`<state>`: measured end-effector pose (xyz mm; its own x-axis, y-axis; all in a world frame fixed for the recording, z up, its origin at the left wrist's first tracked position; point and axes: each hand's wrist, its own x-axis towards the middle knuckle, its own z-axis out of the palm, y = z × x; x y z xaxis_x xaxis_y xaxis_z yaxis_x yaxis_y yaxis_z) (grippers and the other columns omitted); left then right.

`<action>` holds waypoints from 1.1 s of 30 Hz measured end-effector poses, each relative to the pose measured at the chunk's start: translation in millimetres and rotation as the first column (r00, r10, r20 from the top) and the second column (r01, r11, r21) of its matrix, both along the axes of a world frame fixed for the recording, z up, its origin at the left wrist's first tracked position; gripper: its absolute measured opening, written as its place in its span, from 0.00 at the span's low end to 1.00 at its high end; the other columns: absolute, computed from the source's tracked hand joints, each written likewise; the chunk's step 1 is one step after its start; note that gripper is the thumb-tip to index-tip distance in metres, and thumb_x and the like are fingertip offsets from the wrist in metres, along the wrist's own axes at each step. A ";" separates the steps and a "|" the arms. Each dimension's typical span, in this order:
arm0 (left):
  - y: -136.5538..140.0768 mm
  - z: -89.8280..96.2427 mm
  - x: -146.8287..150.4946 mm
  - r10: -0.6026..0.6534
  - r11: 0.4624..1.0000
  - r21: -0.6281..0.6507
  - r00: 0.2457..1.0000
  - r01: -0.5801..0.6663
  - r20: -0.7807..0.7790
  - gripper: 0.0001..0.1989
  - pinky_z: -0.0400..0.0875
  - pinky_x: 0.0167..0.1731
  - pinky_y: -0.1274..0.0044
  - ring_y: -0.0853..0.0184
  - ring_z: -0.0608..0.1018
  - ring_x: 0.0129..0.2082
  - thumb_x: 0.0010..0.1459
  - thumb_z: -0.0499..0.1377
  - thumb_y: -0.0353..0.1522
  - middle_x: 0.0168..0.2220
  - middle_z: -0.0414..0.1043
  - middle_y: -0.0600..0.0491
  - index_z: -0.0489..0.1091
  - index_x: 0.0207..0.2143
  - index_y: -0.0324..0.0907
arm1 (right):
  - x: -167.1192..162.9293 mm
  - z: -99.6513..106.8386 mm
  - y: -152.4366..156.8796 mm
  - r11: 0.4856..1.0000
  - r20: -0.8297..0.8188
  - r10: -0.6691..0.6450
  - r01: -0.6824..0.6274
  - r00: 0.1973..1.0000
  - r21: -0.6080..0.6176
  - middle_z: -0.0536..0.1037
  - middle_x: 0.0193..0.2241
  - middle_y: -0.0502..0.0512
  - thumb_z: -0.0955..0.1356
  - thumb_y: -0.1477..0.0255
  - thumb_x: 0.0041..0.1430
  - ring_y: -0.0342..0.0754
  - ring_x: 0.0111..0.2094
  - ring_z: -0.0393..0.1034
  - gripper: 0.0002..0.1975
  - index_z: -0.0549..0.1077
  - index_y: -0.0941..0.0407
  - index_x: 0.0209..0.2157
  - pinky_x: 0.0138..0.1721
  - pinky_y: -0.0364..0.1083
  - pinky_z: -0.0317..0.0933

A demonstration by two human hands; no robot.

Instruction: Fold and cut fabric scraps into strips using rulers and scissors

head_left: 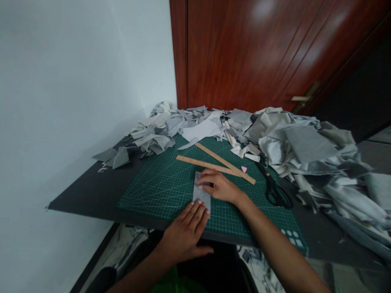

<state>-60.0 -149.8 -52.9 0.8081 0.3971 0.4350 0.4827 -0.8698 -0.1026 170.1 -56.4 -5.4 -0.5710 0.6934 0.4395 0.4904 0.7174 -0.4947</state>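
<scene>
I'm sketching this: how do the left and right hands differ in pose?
The left hand has straight fingers; the right hand has bent ones. The left hand is at the near end of the grey strip; the right hand is farther up. Both have fingers over the strip.

One head-worn view — forward and down over the cutting mat (pixel 159 185), door (pixel 244 53) beyond.

the clothing (pixel 195 278) looks black and green, though dimly lit.
</scene>
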 end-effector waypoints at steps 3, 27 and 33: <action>-0.4 0.5 -0.4 0.007 1.000 -0.019 0.999 -0.008 -0.032 0.48 0.60 0.66 0.60 0.47 0.70 0.65 0.61 0.54 0.62 0.64 0.67 0.33 0.62 0.65 0.31 | -4.9 1.4 -3.2 0.992 -0.002 0.095 -0.095 0.995 -0.082 0.77 0.38 0.55 0.72 0.78 0.64 0.50 0.42 0.74 0.06 0.82 0.55 0.39 0.46 0.49 0.67; -0.8 5.5 0.5 0.028 0.955 -0.291 0.996 -0.051 -0.083 0.55 0.55 0.67 0.53 0.42 0.60 0.70 0.52 0.60 0.65 0.71 0.56 0.37 0.54 0.72 0.42 | -5.5 3.6 2.0 0.899 -0.485 -0.435 0.397 0.759 -0.185 0.63 0.28 0.47 0.55 0.54 0.75 0.48 0.30 0.61 0.19 0.60 0.50 0.33 0.35 0.47 0.59; -4.0 3.9 0.9 0.037 0.945 -0.319 0.994 -0.068 -0.104 0.62 0.53 0.68 0.54 0.43 0.55 0.72 0.46 0.67 0.62 0.74 0.47 0.37 0.47 0.74 0.44 | -2.6 -3.9 -75.2 0.797 -0.511 -0.567 0.587 0.646 -0.141 0.65 0.26 0.47 0.54 0.63 0.77 0.49 0.27 0.62 0.16 0.61 0.50 0.33 0.31 0.47 0.59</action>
<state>-59.2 -153.8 -49.0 0.8135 0.5464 0.1992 0.5304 -0.8375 0.1310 167.5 -131.6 -9.3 0.2526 0.7842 0.5668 0.4972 0.3974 -0.7713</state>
